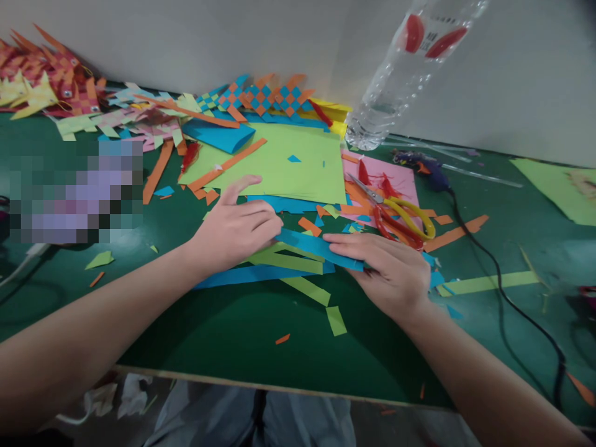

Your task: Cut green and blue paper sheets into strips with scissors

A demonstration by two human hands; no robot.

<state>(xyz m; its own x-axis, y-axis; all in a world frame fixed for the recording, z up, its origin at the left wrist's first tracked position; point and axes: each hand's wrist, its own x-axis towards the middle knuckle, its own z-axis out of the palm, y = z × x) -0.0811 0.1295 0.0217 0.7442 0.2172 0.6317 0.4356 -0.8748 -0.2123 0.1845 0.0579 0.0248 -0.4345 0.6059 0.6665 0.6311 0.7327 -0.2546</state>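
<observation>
A blue paper strip [302, 244] stretches between my two hands, just above the green table. My left hand [239, 226] pinches its left end, index finger raised. At the other end my right hand [388, 270] grips the strip between thumb and fingers. Below it lie light green paper strips [305, 288] and another blue strip [251, 275], partly hidden by my left hand. Behind the hands is a stack of light green paper sheets [298, 155] with blue paper under it. Scissors [395, 214] with yellow and red handles rest open-bladed beyond my right hand.
A water bottle [395, 74] stands at the back right. Near it lies a glue gun [431, 169] whose black cord [500, 279] runs down the right side. Woven paper fish [267, 96] line the wall, with more at the left [51, 81]. Paper scraps litter the green table [223, 338].
</observation>
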